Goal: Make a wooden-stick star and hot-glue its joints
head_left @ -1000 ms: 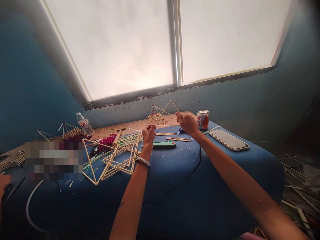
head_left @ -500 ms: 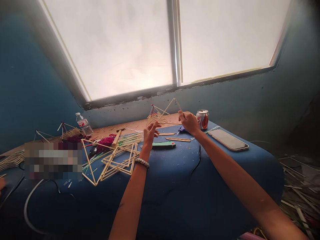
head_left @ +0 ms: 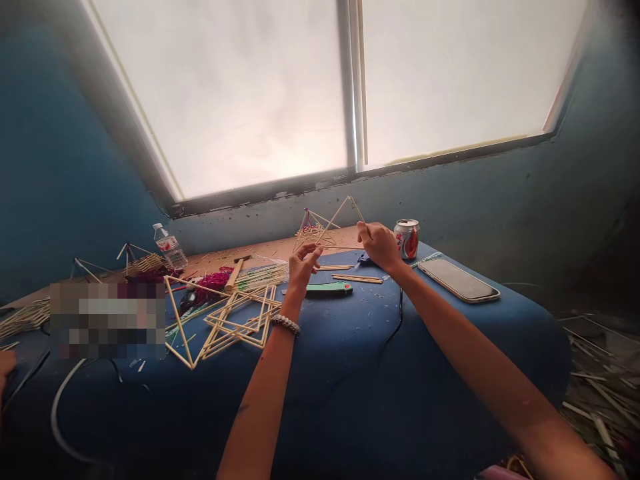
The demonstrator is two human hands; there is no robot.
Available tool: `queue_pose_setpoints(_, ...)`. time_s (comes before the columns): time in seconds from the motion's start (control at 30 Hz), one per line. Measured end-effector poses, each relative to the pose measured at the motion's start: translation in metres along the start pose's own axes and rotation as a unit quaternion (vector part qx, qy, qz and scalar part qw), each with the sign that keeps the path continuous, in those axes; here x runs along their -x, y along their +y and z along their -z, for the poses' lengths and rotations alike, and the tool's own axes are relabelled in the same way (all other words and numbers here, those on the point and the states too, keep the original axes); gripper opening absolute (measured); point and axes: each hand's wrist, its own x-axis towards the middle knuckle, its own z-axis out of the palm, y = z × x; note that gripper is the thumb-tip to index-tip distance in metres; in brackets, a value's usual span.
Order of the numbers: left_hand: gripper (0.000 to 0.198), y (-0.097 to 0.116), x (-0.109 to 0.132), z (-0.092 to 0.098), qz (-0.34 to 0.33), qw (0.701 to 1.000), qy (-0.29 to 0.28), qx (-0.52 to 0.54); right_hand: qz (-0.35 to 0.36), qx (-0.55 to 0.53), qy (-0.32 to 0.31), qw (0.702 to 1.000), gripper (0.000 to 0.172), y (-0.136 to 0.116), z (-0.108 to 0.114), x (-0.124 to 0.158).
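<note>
Between my two hands, held above the table, is a triangle of thin wooden sticks (head_left: 336, 217) with its peak pointing up. My left hand (head_left: 303, 265), with a beaded bracelet on the wrist, pinches its left corner. The fingers of my right hand (head_left: 379, 244) are closed round its right side. Below them lie a green-handled utility knife (head_left: 327, 289) and a few loose sticks (head_left: 357, 278). A dark blue tool (head_left: 366, 259), partly hidden by my right hand, rests on the cloth. Left of my left wrist lies a pile of stick triangles (head_left: 240, 323).
A drink can (head_left: 407, 240) and a phone (head_left: 460, 279) are at the right. A hammer (head_left: 236, 273), purple tinsel (head_left: 214, 283) and a plastic bottle (head_left: 170, 247) stand or lie further left. Small stick pyramids (head_left: 313, 230) sit at the back. Another person's hand (head_left: 7, 365) shows at the left edge.
My hands and the stick triangle hold nearly the same pose. The whole view has shifted slightly, and the other person's hand shows a little more at the left edge.
</note>
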Motion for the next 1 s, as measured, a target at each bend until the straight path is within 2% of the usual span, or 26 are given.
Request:
queue_pose_setpoints(0.13,0.037,0.002,0.003,0.000,0.005,1.000,-0.015,0.008,-0.009,-0.011,0.014,1.000,0.056,-0.005,0.001,0.002)
queue_pose_setpoints(0.23,0.034,0.003,0.006,0.001,0.018,0.999,-0.022,0.021,-0.012,-0.128,-0.031,0.991,0.057,-0.012,0.009,0.003)
queue_pose_setpoints(0.3,0.033,0.003,0.006,0.003,0.032,0.998,-0.028,0.039,-0.032,-0.286,-0.115,0.951,0.057,-0.018,0.019,0.004)
queue_pose_setpoints(0.37,0.033,0.002,0.005,0.004,0.051,0.996,-0.039,0.062,-0.068,-0.426,-0.203,0.879,0.060,-0.023,0.027,0.004)
queue_pose_setpoints(0.43,0.034,0.000,0.003,0.004,0.069,0.992,-0.057,0.087,-0.100,-0.487,-0.251,0.831,0.059,-0.026,0.028,0.005)
queue_pose_setpoints(0.47,0.035,-0.001,0.002,0.004,0.076,0.990,-0.066,0.099,-0.106,-0.494,-0.259,0.823,0.056,-0.027,0.026,0.006)
queue_pose_setpoints(0.57,0.040,-0.001,0.003,0.002,0.092,0.983,-0.106,0.119,-0.070,-0.459,-0.257,0.848,0.046,-0.031,0.010,0.012)
queue_pose_setpoints(0.63,0.043,0.002,0.006,0.001,0.094,0.977,-0.151,0.121,-0.017,-0.423,-0.264,0.867,0.047,-0.035,-0.002,0.017)
queue_pose_setpoints(0.73,0.049,0.007,0.011,0.000,0.077,0.969,-0.204,0.116,0.022,-0.408,-0.258,0.875,0.050,-0.042,-0.009,0.023)
queue_pose_setpoints(0.87,0.054,0.007,0.014,0.000,0.065,0.974,-0.191,0.102,0.013,-0.377,-0.193,0.906,0.050,-0.044,-0.009,0.024)
queue_pose_setpoints(1.0,0.052,0.003,0.011,0.000,0.056,0.979,-0.175,0.089,0.047,-0.283,-0.127,0.950,0.046,-0.040,-0.013,0.024)
